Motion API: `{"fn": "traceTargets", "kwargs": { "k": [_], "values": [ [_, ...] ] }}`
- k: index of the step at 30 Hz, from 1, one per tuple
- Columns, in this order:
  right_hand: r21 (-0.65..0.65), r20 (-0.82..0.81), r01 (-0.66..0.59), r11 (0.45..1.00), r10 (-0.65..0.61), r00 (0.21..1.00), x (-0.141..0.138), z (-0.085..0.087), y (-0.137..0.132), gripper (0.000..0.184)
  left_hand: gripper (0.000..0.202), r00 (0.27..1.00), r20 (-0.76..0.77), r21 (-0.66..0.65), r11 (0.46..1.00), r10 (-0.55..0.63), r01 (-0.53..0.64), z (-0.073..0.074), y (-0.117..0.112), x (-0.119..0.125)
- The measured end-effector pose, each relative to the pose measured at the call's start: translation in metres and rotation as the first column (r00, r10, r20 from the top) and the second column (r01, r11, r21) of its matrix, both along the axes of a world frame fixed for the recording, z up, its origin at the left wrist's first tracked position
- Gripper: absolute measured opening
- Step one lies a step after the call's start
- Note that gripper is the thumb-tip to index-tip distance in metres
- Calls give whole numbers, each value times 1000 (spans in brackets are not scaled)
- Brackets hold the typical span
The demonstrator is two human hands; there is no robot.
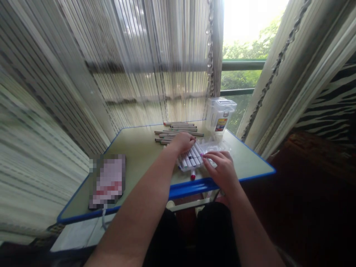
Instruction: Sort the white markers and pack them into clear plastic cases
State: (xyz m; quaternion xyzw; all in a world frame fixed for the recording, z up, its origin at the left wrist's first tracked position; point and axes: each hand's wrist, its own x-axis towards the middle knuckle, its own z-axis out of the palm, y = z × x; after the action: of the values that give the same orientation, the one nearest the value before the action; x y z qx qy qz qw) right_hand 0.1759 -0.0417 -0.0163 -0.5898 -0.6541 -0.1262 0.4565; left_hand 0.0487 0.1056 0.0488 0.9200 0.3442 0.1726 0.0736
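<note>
Several white markers (191, 157) lie side by side in a clear plastic tray (189, 169) near the table's front edge. My left hand (183, 142) is closed at the far ends of these markers; its fingertips are partly hidden, so what it holds does not show. At the tray's right side my right hand (221, 163) pinches the purple end of a marker (202, 154). A red-ended marker (193, 175) lies in front of the tray. Behind my left hand, more markers (182, 129) are spread loosely on the table.
A clear lidded plastic box (221, 116) with a label stands at the table's back right. Clear plastic holders (215, 144) lie behind my right hand. A blurred pink object (108, 181) with a cable rests at the left. The table (139, 148) has a blue edge; curtains hang behind it.
</note>
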Motion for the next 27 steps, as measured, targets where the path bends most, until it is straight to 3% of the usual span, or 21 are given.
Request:
{"fn": "traceTargets", "kwargs": {
  "k": [9, 27],
  "values": [
    [-18, -30, 15, 1000, -15, 999, 1, 0, 0, 20, 32, 998, -58, 13, 1000, 5, -4, -1, 0, 2],
    [-12, 12, 14, 1000, -14, 1000, -2, -1, 1, 22, 33, 1000, -26, -49, 999, 5, -6, -4, 3, -1]
  ]
}}
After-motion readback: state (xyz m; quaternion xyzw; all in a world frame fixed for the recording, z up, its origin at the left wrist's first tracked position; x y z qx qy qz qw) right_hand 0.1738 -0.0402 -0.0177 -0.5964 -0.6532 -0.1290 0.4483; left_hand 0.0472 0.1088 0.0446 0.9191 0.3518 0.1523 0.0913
